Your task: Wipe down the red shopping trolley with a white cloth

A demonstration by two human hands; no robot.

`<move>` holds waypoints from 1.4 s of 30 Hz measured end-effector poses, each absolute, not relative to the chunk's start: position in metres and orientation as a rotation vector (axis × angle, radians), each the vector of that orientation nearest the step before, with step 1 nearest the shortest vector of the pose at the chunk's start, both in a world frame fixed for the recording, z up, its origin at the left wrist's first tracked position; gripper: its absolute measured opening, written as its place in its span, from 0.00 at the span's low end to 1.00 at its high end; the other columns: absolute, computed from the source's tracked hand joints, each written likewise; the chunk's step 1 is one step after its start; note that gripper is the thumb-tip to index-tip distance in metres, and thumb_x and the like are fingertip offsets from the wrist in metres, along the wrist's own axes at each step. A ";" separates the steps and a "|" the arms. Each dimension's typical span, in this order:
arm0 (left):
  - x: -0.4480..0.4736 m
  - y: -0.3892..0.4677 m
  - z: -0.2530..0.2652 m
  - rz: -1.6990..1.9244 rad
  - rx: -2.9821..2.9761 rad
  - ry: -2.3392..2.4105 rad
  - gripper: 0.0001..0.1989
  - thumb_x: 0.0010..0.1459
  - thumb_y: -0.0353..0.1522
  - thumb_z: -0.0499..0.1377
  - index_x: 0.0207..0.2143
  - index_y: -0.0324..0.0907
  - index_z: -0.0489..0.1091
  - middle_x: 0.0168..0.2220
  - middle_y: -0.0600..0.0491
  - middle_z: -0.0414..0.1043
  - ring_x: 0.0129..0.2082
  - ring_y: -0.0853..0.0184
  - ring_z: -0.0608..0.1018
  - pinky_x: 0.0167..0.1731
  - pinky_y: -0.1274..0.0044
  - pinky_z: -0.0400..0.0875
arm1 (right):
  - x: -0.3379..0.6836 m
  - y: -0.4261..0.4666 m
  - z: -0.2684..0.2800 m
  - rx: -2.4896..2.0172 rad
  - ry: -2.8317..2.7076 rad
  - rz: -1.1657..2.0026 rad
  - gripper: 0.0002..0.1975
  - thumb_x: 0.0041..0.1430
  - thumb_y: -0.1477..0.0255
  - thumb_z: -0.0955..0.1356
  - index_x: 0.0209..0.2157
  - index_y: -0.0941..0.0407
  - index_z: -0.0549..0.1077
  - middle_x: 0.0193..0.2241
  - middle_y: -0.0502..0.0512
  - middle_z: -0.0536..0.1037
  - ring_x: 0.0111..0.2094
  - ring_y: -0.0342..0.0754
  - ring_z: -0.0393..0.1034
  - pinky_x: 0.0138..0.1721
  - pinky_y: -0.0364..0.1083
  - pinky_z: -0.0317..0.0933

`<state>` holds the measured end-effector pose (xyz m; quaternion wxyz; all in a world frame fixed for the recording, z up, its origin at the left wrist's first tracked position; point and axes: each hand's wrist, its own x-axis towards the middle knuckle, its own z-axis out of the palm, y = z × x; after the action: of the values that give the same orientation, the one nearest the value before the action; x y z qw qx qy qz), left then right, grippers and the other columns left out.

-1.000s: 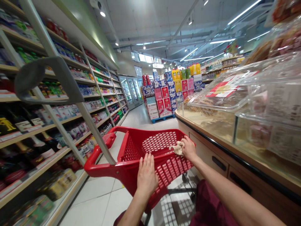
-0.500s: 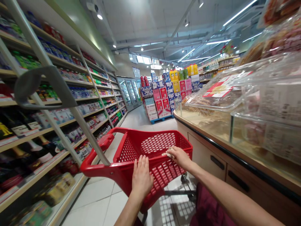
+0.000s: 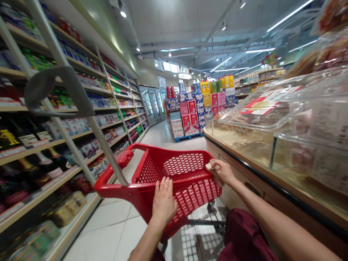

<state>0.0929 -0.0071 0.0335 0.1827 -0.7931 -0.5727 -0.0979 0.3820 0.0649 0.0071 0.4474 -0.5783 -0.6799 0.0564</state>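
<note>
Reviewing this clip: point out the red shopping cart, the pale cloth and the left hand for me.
Red shopping cart (image 3: 194, 197): head view, on its slatted near side wall.
Pale cloth (image 3: 210, 166): head view, on its bunched end.
Left hand (image 3: 164, 200): head view, on its back.

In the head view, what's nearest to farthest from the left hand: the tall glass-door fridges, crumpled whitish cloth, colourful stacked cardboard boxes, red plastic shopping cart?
1. Red cart: under the left hand.
2. Whitish cloth: in the right hand.
3. Stacked boxes: ahead, beyond the cart.
4. Glass-door fridges: farther back, leftward.
</note>
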 end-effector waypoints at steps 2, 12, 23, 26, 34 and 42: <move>0.093 -0.008 0.033 -0.282 -2.255 -1.592 0.30 0.49 0.35 0.48 0.56 0.35 0.52 0.58 0.48 0.52 0.59 0.61 0.49 0.58 0.67 0.39 | 0.364 0.068 -0.002 -1.419 -1.706 0.129 0.13 0.44 0.82 0.58 0.26 0.55 0.70 0.39 0.52 0.74 0.43 0.46 0.66 0.43 0.46 0.58; 0.093 -0.010 0.032 -0.278 -2.270 -1.585 0.31 0.48 0.34 0.48 0.56 0.34 0.51 0.59 0.48 0.51 0.60 0.62 0.48 0.58 0.67 0.38 | 0.401 0.047 -0.023 -1.444 -2.099 -0.020 0.28 0.47 0.74 0.64 0.52 0.51 0.59 0.53 0.58 0.62 0.54 0.51 0.54 0.50 0.55 0.52; 0.103 -0.009 0.035 -0.303 -2.265 -1.638 0.31 0.47 0.34 0.48 0.55 0.32 0.53 0.58 0.47 0.52 0.59 0.60 0.50 0.58 0.66 0.39 | 0.370 0.046 -0.023 -1.607 -1.726 0.020 0.21 0.50 0.82 0.59 0.45 0.55 0.68 0.52 0.57 0.64 0.52 0.49 0.59 0.50 0.49 0.56; 0.102 -0.009 0.036 -0.291 -2.264 -1.637 0.31 0.47 0.34 0.47 0.55 0.32 0.53 0.58 0.47 0.53 0.59 0.60 0.50 0.58 0.65 0.40 | 0.316 0.039 -0.020 -1.396 -1.895 -0.070 0.21 0.51 0.83 0.58 0.46 0.54 0.68 0.51 0.56 0.66 0.53 0.47 0.58 0.51 0.50 0.54; 0.103 -0.011 0.038 -0.282 -2.313 -1.643 0.32 0.47 0.36 0.48 0.56 0.32 0.51 0.59 0.47 0.49 0.60 0.61 0.47 0.58 0.66 0.38 | 0.375 0.040 -0.013 -1.775 -1.753 -0.140 0.23 0.50 0.84 0.57 0.47 0.54 0.67 0.49 0.60 0.67 0.51 0.53 0.60 0.49 0.59 0.51; 0.100 -0.017 0.053 -0.188 -2.388 -1.666 0.33 0.48 0.37 0.47 0.57 0.32 0.48 0.60 0.47 0.44 0.60 0.61 0.44 0.58 0.66 0.39 | 0.300 0.033 -0.016 -1.329 -2.030 -0.166 0.27 0.50 0.86 0.55 0.49 0.52 0.65 0.51 0.56 0.66 0.53 0.47 0.57 0.53 0.53 0.49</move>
<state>0.1002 -0.0167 0.0526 0.1119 -0.8133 -0.5674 -0.0642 0.3001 0.0330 -0.0158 0.3474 -0.5123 -0.7828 -0.0639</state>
